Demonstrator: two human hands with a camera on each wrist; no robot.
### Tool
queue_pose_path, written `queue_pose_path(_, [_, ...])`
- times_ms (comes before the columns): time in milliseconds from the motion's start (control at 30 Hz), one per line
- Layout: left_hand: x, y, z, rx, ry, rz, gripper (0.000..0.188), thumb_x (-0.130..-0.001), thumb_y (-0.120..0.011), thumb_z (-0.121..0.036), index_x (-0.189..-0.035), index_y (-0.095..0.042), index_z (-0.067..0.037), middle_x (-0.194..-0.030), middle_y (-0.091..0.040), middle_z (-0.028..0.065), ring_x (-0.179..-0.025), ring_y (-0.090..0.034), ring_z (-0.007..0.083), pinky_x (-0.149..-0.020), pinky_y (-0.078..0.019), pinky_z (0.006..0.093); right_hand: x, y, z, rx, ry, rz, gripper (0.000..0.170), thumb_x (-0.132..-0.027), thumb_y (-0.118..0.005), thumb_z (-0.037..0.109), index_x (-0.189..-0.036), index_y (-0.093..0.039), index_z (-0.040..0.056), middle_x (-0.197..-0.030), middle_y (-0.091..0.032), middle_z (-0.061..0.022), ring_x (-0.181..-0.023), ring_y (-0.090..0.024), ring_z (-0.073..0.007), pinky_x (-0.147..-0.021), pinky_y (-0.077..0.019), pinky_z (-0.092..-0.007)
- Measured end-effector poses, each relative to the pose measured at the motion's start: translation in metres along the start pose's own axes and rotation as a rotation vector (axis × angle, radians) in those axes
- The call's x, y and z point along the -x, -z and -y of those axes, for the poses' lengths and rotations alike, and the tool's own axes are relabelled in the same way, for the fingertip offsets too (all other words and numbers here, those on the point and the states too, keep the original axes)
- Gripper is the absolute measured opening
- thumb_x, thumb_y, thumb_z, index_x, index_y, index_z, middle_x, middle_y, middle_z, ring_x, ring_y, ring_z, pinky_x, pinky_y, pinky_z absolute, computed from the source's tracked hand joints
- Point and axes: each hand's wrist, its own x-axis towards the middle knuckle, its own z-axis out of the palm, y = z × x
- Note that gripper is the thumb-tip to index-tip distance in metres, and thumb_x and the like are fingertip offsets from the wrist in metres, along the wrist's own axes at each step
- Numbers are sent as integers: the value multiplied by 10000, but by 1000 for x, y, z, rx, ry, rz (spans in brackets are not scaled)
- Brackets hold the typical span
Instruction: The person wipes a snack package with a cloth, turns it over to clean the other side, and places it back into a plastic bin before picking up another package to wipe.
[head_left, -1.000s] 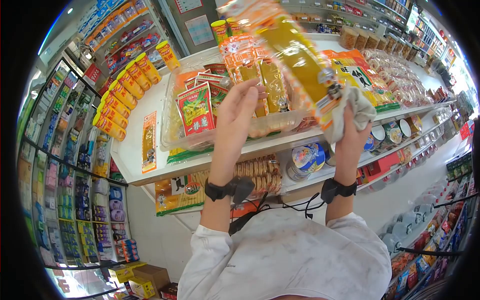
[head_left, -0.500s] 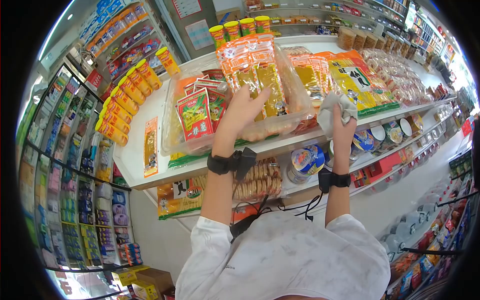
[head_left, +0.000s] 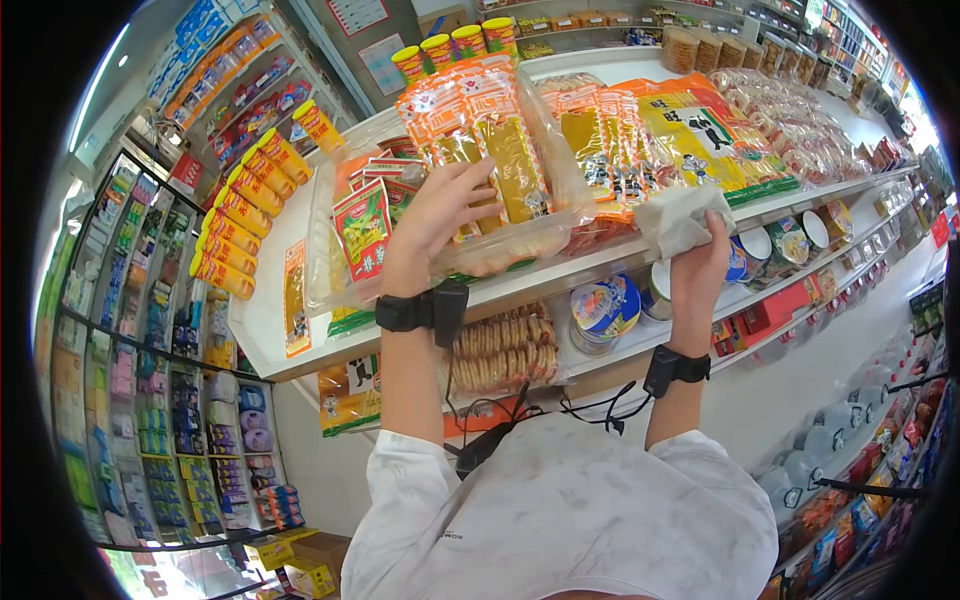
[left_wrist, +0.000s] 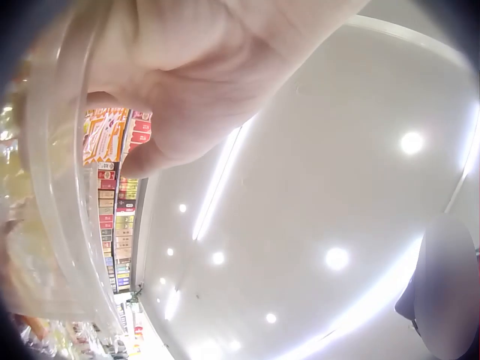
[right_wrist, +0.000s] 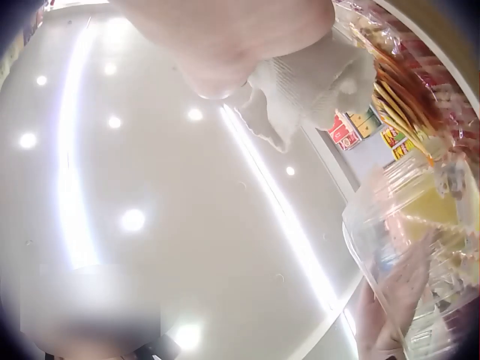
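My left hand [head_left: 440, 215] lies over the front of a clear plastic bin [head_left: 510, 255], its fingers spread on long orange-and-clear snack packets [head_left: 515, 165] with yellow-brown strips inside. In the left wrist view the palm [left_wrist: 202, 67] arches by the bin's pale rim [left_wrist: 71, 172]. Green-and-red packets [head_left: 362, 228] stand in the bin's left part. My right hand [head_left: 703, 265] pinches a grey-white cloth [head_left: 680, 220] at the shelf's front edge. Behind that cloth, a row of similar orange packets [head_left: 610, 150] leans right of the bin.
Yellow canisters [head_left: 240, 215] line the counter's left side, with several more behind the bin. One flat orange packet [head_left: 297, 300] lies at the left on the white counter [head_left: 265, 310]. A large yellow bag [head_left: 715, 135] and wrapped snacks [head_left: 785, 125] sit to the right. Tins [head_left: 605, 310] fill the shelf below.
The packet my right hand held up with the cloth has left it, and the hand lowered, still holding the cloth. My left hand moved from a raised pose onto the bin's packets.
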Motion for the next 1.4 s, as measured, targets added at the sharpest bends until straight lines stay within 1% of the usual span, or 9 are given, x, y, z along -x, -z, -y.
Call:
queue_pose_path(167, [-4, -4, 1, -53, -38, 19, 364, -923, -659, -311, -1111, -587, -8, -1039, -607, 90, -945, -627, 181, -794, -542, 305, 4, 7, 3, 80, 27, 131, 489, -923, -562, 209, -1356, -424, 26, -1352, -509, -105, -1274, -474, -245, -1074, -372, -416])
queue_pose_path(467, [-12, -5, 7, -756, -77, 99, 338, -943, -617, -352, -961, -666, -18, -810, -637, -3, -706, -578, 54, -593, -446, 226, 16, -5, 5, 34, 42, 250, 399, -961, -572, 77, -1333, -447, 6, -1276, -552, -112, -1175, -553, -222, -980, -475, -403])
queue_pose_path(633, [-12, 0, 17, -856, -465, -8, 303, -948, -606, -249, -951, -620, 53, -755, -615, 12, -651, -531, 75, -590, -437, 269, 22, -3, -11, 71, 18, 264, 397, -1003, -509, 131, -1368, -402, 18, -1321, -519, -107, -1189, -544, -220, -986, -475, -408])
queue_pose_path(733, [10, -7, -3, -687, -707, -407, 258, -967, -573, -212, -997, -613, 41, -788, -610, 17, -676, -530, 91, -621, -444, 274, 31, -21, -18, 44, -1, 268, 413, -1019, -481, 162, -1395, -368, 35, -1351, -494, -102, -1210, -529, -223, -1000, -461, -414])
queue_pose_path(867, [53, -21, -22, -155, -655, -528, 229, -1019, -507, -203, -948, -556, 9, -790, -582, -10, -681, -477, 40, -590, -394, 235, 46, -44, -21, 18, -48, 348, 425, -1010, -481, 188, -1402, -385, 52, -1345, -499, -97, -1226, -518, -248, -1005, -452, -445])
queue_pose_path(1000, [77, -42, -19, -62, -783, -498, 240, -1014, -526, -232, -1020, -591, -1, -878, -620, 5, -796, -548, 34, -699, -431, 202, 70, -61, -43, -33, -344, 463, 414, -1007, -495, 199, -1387, -418, 53, -1343, -496, -98, -1207, -525, -238, -968, -471, -391])
queue_pose_path(1033, [79, -42, -13, -88, -783, -495, 235, -1013, -530, -223, -1035, -594, 2, -900, -628, 6, -803, -551, 33, -706, -431, 199, 79, -69, -46, 396, -239, 570, 391, -1004, -517, 254, -1336, -467, 52, -1243, -558, -62, -1102, -550, -163, -920, -474, -332])
queue_pose_path(1100, [86, -47, -7, -73, -779, -427, 220, -1004, -553, -197, -1053, -603, 12, -936, -639, 11, -825, -555, 37, -709, -437, 203, 97, -98, -50, 430, -403, 614, 351, -970, -604, 266, -1228, -559, 33, -1066, -641, -6, -948, -560, -54, -824, -470, -237])
queue_pose_path(1400, [123, -34, 15, -245, -643, -510, 199, -941, -641, -97, -851, -518, 30, -753, -427, -18, -706, -387, 44, -600, -335, 201, 107, -99, -45, 636, -344, 694, 400, -872, -734, 161, -1206, -567, 17, -1066, -658, -37, -927, -609, -73, -789, -508, -254])
